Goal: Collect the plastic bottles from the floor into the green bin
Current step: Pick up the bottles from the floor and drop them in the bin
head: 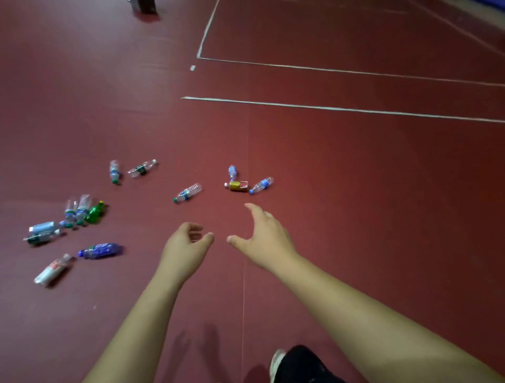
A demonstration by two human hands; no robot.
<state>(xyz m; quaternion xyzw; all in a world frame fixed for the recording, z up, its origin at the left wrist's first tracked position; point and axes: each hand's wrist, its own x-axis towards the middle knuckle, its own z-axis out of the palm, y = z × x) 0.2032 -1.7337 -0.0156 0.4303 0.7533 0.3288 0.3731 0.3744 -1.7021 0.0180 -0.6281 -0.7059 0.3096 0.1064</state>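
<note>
Left hand [188, 243] and right hand [269, 237] hover empty, fingers loose. The bottles [188, 192] look light and crushable, so grip mid-body.

The dark box-like object [144, 6] at the far left is cut by the top edge, so its kind cannot be told; a bluish strip [492, 2] in the far right corner is likewise clipped; the white floor lines [355, 110] run off the right edge; label print on the small clear plastic bottles [188, 192] is too small to read; those in the left cluster [78, 209] overlap, partly hiding one another; the white shoe [276, 363], black trouser leg [306, 366] and both bare forearms [142, 314] are cut by the near edge.
</note>
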